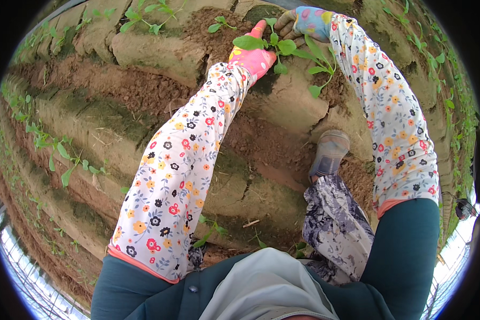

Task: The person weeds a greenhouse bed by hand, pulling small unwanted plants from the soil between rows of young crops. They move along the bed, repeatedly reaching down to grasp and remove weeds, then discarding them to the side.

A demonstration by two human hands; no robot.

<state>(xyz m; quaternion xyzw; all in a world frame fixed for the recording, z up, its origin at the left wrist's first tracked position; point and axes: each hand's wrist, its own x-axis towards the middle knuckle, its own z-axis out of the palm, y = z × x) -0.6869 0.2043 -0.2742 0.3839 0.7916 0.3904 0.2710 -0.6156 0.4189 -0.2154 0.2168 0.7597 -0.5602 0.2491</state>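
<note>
My left hand (254,54), in a pink patterned glove, reaches to a leafy green seedling (274,42) near the top of the view. Its index finger points out behind a leaf, and leaves cover part of the hand; whether it grips the plant cannot be told. On the seedling's other side is my right hand (304,23), in a blue glove with coloured spots and soil-stained fingers. Its fingers are bent down towards the soil by the leaves, and their tips are partly hidden. Another seedling (322,68) leans just below the right hand.
Cracked soil ridges (156,52) run across the view with loose brown soil (140,88) between them. A small seedling (221,25) grows left of my hands, more seedlings (64,152) at the left. My shoe (331,154) stands on the soil below the right hand.
</note>
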